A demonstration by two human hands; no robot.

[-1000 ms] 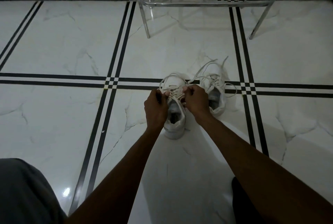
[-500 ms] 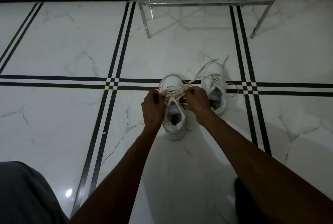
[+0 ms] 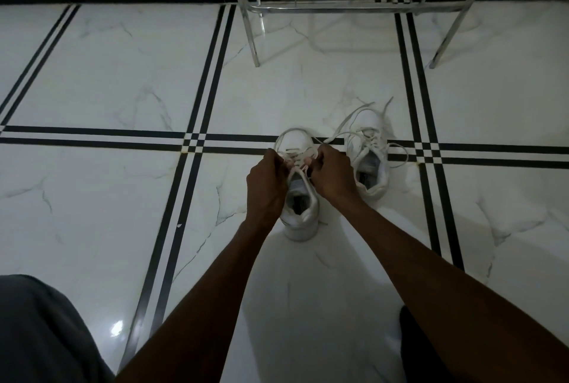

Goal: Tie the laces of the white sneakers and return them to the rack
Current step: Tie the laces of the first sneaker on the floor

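Two white sneakers stand on the tiled floor, toes pointing away from me. Over the left sneaker [image 3: 300, 213] my left hand [image 3: 266, 187] and my right hand [image 3: 334, 175] each pinch its laces [image 3: 297, 156] above the tongue. A lace loop curves over its toe. The right sneaker [image 3: 371, 151] stands just beside it with its laces loose and spread on the floor. A metal shoe rack [image 3: 348, 5] stands beyond the sneakers at the top of the view, and its visible shelf holds nothing.
The white marble floor [image 3: 123, 81] carries black double stripes. A black skirting runs along the wall behind the rack. My knee in grey cloth [image 3: 40, 330] fills the lower left corner. The rack's legs [image 3: 254, 44] stand about a shoe's length past the sneakers.
Both hands have stayed on the left sneaker's laces, shifting only slightly as they work them. The right sneaker has not moved.
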